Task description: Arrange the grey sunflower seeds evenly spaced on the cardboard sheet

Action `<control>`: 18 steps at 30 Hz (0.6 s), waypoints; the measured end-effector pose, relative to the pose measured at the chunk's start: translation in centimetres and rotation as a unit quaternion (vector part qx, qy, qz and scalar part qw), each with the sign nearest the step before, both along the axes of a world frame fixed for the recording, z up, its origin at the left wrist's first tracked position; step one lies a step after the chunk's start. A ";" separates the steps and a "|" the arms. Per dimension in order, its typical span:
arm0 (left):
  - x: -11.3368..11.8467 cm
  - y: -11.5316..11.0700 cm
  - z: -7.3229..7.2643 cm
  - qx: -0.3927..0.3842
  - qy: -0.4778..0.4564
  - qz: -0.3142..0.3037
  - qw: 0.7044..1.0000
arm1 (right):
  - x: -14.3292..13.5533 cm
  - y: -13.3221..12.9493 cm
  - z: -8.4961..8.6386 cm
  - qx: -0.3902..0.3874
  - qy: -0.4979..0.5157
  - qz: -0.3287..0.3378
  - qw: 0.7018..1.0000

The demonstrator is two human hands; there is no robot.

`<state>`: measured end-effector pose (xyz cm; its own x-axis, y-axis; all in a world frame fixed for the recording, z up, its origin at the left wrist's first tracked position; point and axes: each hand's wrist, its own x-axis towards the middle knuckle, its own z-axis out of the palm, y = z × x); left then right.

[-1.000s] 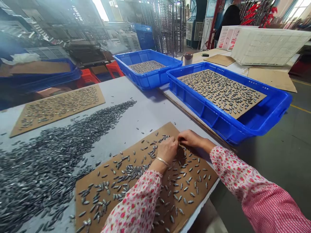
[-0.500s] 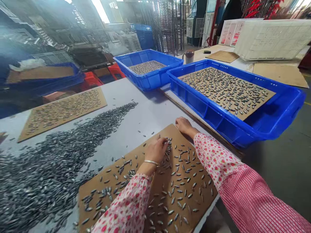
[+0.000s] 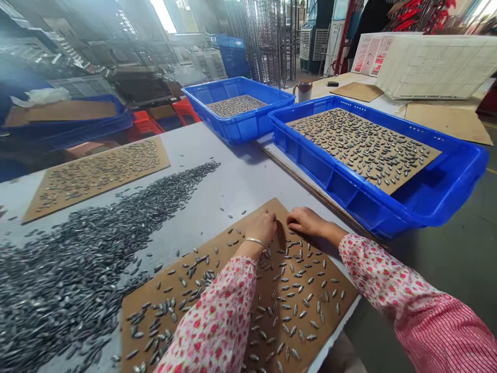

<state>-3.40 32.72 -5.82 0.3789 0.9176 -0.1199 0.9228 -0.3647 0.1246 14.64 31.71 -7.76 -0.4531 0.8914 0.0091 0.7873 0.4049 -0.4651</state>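
Little silver bits (image 3: 302, 314) lie on brown cardboard (image 3: 277, 209) at the bottom middle. In the middle, the left hand (image 3: 262, 228) and right hand (image 3: 306, 221) have bent fingers; I can't tell if they're pinching bits. A blue tub (image 3: 310, 159) sits upper right.

A mug (image 3: 305, 91) left of a white crate (image 3: 435, 67), red stools (image 3: 144, 123) (apparently, through the blur) farther left.

The left grip (image 3: 262, 226) hides its own fingertips, and the frame's left edge crops the grey pile (image 3: 77, 264).
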 end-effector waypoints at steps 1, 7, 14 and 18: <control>0.2 0.0 0.0 0.003 0.009 -0.017 1.000 | 0.1 -0.2 -0.2 -0.006 0.004 0.007 1.000; 0.9 0.2 -0.9 -0.027 -0.048 -0.083 0.995 | 0.7 -0.4 -0.8 -0.038 0.093 -0.060 0.993; -1.5 1.5 -2.5 0.007 -0.140 0.010 0.990 | -0.6 0.5 -1.5 -0.021 0.131 -0.097 0.986; -3.5 1.1 -1.4 -0.010 -0.127 0.050 0.991 | -2.8 1.1 -1.6 -0.007 0.096 -0.044 0.994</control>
